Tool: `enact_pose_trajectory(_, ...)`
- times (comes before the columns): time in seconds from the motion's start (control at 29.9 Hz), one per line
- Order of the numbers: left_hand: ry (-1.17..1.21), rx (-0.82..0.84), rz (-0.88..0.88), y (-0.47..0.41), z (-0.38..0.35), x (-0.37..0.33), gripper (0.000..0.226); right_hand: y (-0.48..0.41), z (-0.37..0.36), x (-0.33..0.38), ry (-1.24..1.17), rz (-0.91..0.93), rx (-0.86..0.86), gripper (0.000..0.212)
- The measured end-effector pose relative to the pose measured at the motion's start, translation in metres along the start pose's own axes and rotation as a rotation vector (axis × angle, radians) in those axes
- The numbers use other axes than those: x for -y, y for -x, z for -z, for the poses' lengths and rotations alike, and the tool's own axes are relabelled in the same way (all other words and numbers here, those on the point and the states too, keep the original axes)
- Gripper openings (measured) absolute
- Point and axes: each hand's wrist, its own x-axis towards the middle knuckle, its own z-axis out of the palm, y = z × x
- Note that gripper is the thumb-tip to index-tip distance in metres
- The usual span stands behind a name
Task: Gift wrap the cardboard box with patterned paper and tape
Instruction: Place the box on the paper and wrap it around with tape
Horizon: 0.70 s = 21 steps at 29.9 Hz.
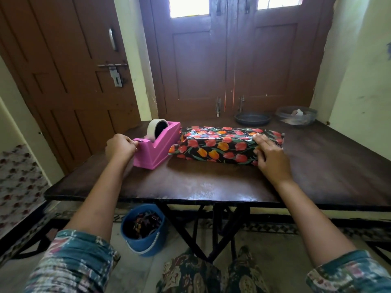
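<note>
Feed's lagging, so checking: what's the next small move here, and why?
Likely draw out a strip of tape with the left hand, which pinches at the cutter end of the pink dispenser, while the right hand presses down on the wrapped box.

Short teal floral sleeves (pixel 78 259), dark floral trousers (pixel 190 275).

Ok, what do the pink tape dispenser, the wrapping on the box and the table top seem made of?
Pink tape dispenser: likely moulded plastic, uniform colour, smooth slightly shiny faces. Black tulip-print wrapping: glossy paper or film, showing glare and crinkles on top. Dark brown table top: probably polished wood or laminate, reflecting the window light.
</note>
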Motion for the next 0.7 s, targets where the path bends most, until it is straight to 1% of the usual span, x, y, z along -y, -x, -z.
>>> enact_pose_trajectory(0.1, -0.119, 0.024, 0.047, -0.001, 0.004, -0.007, 0.019, 0.001, 0.001, 0.0, -0.011, -0.002, 0.009, 0.042)
enact_pose_trajectory(0.17, -0.223, 0.031, 0.086, 0.003, 0.009, -0.004, 0.016, -0.001, 0.001, 0.001, -0.011, -0.009, 0.014, 0.042)
enact_pose_trajectory(0.2, -0.223, 0.051, 0.103, 0.008, 0.012, -0.001, 0.015, -0.001, 0.001, 0.001, -0.013, -0.009, 0.02, 0.042)
enact_pose_trajectory(0.23, -0.174, 0.086, 0.105, 0.013, 0.014, 0.001, 0.014, 0.0, 0.001, 0.001, -0.015, -0.009, 0.02, 0.042)
enact_pose_trajectory(0.27, -0.069, 0.122, 0.075, 0.018, 0.016, 0.0, 0.015, -0.001, 0.001, 0.001, -0.02, -0.012, 0.013, 0.042)
enact_pose_trajectory(0.37, 0.341, 0.224, -0.102, 0.04, 0.023, -0.022, 0.015, 0.0, 0.003, 0.002, -0.023, -0.034, 0.01, 0.044)
enact_pose_trajectory(0.47, 0.563, 0.381, -0.232, 0.06, 0.014, -0.062, 0.009, -0.001, 0.005, 0.003, -0.054, -0.068, 0.005, 0.056)
enact_pose_trajectory(0.53, 0.661, 0.514, -0.277, 0.07, -0.007, -0.09, 0.008, -0.001, 0.006, 0.004, -0.095, -0.093, -0.001, 0.061)
enact_pose_trajectory(0.57, 0.675, 0.581, -0.297, 0.075, -0.018, -0.103, 0.009, -0.001, 0.006, 0.005, -0.106, -0.105, 0.004, 0.059)
enact_pose_trajectory(0.64, 0.654, 0.702, -0.356, 0.087, -0.041, -0.131, 0.01, -0.002, 0.008, 0.004, -0.098, -0.12, 0.015, 0.049)
enact_pose_trajectory(0.7, 0.63, 0.785, -0.394, 0.096, -0.06, -0.157, 0.013, -0.002, 0.007, 0.002, -0.117, -0.104, 0.012, 0.039)
